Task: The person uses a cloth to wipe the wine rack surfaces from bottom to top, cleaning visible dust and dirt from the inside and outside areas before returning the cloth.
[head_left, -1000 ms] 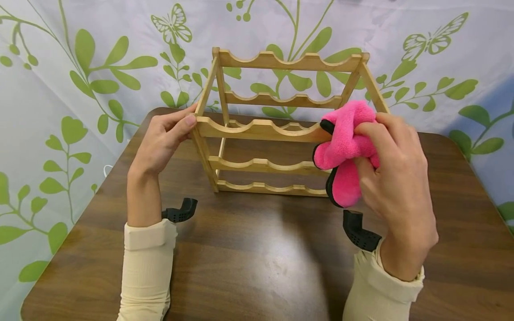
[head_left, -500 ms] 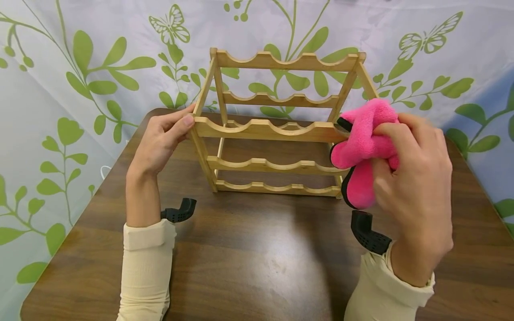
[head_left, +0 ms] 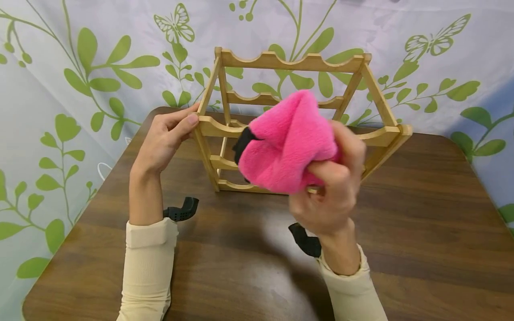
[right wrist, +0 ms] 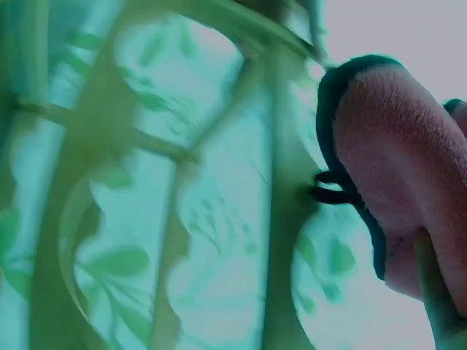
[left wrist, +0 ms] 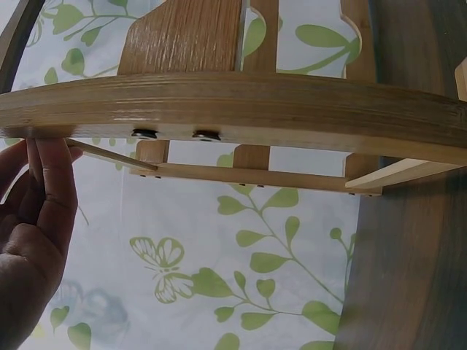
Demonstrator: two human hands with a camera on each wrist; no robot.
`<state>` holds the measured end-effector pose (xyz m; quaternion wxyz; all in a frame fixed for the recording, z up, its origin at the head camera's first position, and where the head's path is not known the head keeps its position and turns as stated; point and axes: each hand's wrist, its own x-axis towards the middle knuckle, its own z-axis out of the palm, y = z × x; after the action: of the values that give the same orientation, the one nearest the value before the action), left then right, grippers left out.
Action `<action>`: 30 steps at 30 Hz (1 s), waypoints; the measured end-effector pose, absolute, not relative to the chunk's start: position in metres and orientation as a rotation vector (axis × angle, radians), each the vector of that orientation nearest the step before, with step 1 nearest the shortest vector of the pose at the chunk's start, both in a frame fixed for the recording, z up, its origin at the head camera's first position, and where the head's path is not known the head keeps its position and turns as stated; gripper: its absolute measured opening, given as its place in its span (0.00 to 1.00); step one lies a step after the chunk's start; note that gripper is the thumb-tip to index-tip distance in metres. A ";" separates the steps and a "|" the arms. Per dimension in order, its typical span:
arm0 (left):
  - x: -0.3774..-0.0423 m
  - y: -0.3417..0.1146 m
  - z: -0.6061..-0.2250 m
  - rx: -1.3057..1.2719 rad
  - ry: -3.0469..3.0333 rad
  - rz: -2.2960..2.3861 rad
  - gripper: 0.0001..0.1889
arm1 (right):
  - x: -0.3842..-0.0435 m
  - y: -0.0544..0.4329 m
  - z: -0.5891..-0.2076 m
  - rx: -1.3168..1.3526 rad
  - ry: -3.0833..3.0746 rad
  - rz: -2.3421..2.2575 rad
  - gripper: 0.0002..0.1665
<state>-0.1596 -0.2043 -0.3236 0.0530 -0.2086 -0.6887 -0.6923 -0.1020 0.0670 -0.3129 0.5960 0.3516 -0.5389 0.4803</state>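
Note:
A slatted wooden wine rack (head_left: 295, 61) with scalloped rails stands upright on the table. My left hand (head_left: 160, 142) holds its near top left corner between thumb and fingers. The left wrist view has the fingers (left wrist: 55, 189) against the underside of a rack bar (left wrist: 233, 109). In my right hand (head_left: 333, 191) is a bunched pink plush cloth (head_left: 289, 142) with black edging, gripped in front of the top front rail. The cloth hides the middle of the rack; whether it touches the rail I cannot tell. The right wrist view shows the folded cloth (right wrist: 390, 138) beside blurred slats.
The dark brown wooden table (head_left: 225, 258) extends around the rack on all sides. Behind it hangs a pale backdrop (head_left: 120, 18) printed with green leaves and butterflies. Black camera mounts (head_left: 182, 209) stick out from both wrists.
My right hand has carried the pink cloth leftward, from the rack's right front corner to the middle, baring that corner. The left hand keeps its hold on the left corner.

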 end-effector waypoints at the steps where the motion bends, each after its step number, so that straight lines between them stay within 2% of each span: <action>1: -0.160 -0.205 -0.324 -0.634 -2.094 -2.100 0.20 | -0.102 0.059 -0.314 0.874 -1.264 1.095 0.07; 5: -0.162 -0.205 -0.324 -0.632 -2.101 -2.060 0.19 | -0.101 0.038 -0.321 1.091 -1.395 1.015 0.06; 8: -0.163 -0.205 -0.323 -0.616 -2.118 -2.024 0.19 | -0.105 0.029 -0.333 1.155 -1.481 0.957 0.07; 18: -0.163 -0.207 -0.325 -0.616 -2.141 -1.997 0.20 | -0.122 0.013 -0.373 1.049 -1.763 0.704 0.10; 30: -0.163 -0.206 -0.326 -0.628 -2.118 -2.020 0.22 | -0.115 0.020 -0.368 1.170 -2.112 0.360 0.32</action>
<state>-0.1629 -0.2061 -0.3258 0.0742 -0.2094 -0.7055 -0.6729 -0.1146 0.0202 -0.3676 0.3432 0.4502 -0.8126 0.1386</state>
